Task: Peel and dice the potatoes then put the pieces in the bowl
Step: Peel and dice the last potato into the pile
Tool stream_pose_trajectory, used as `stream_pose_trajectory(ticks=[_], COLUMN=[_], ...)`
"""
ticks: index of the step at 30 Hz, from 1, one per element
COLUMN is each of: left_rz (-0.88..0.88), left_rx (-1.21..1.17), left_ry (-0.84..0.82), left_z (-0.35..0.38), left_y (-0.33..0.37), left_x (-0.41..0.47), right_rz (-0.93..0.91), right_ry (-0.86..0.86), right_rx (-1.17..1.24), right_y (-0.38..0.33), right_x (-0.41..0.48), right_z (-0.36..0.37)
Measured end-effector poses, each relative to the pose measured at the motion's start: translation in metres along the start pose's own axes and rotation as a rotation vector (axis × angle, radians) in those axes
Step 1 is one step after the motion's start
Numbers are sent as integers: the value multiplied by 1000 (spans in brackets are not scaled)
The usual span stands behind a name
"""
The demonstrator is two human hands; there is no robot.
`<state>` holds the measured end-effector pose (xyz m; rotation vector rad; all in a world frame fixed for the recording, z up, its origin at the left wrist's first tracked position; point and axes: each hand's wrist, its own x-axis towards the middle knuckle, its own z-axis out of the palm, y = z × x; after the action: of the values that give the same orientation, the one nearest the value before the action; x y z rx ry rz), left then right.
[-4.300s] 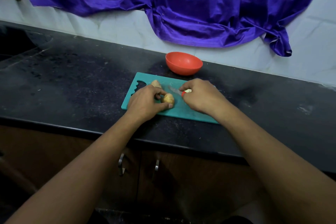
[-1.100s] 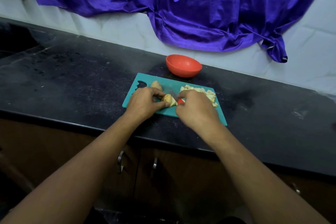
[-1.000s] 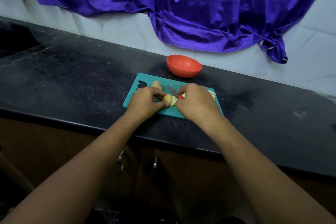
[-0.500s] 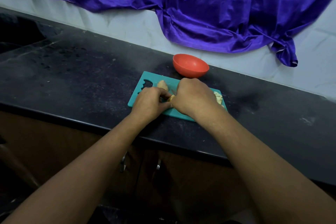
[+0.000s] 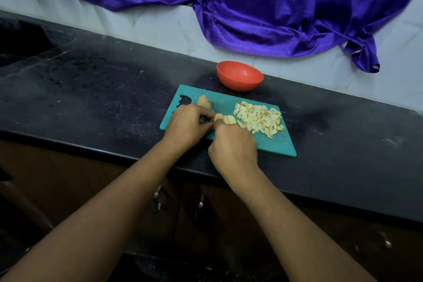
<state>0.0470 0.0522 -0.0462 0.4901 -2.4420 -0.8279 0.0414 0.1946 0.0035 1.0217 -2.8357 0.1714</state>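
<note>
A teal cutting board [image 5: 270, 144] lies on the black counter. My left hand [image 5: 186, 123] pins a partly sliced potato piece [image 5: 225, 119] against the board. My right hand [image 5: 232, 146] is closed on a knife whose handle is hidden; a thin dark blade tip [image 5: 213, 107] shows just behind the potato piece. A pile of diced potato [image 5: 259, 119] sits on the board's right half. Another potato chunk [image 5: 204, 102] rests near the board's handle cutout. The red bowl [image 5: 240, 75] stands behind the board; its inside is not visible.
The black counter [image 5: 103, 94] runs left to right, with its front edge just below my wrists. A purple cloth [image 5: 251, 7] hangs on the white wall behind. Cabinet doors with metal handles [image 5: 158, 198] are under the counter.
My right hand has drawn back toward me and off the right half of the board, uncovering the pile of diced potato. My left hand stays on the potato piece.
</note>
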Motion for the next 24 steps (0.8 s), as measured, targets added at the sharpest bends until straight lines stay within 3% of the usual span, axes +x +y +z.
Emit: stream_pose_trajectory(ticks=[14,24], left_rz=[4,-3], left_rx=[36,29], left_ry=[-10,-15], left_z=[-3,-2], left_y=[4,3], left_x=[-2,-2], right_rz=[-52,105], right_ry=[-29,20], right_rx=[-55,696], right_y=[3,55], right_x=[-15,-6], right_z=[6,-11])
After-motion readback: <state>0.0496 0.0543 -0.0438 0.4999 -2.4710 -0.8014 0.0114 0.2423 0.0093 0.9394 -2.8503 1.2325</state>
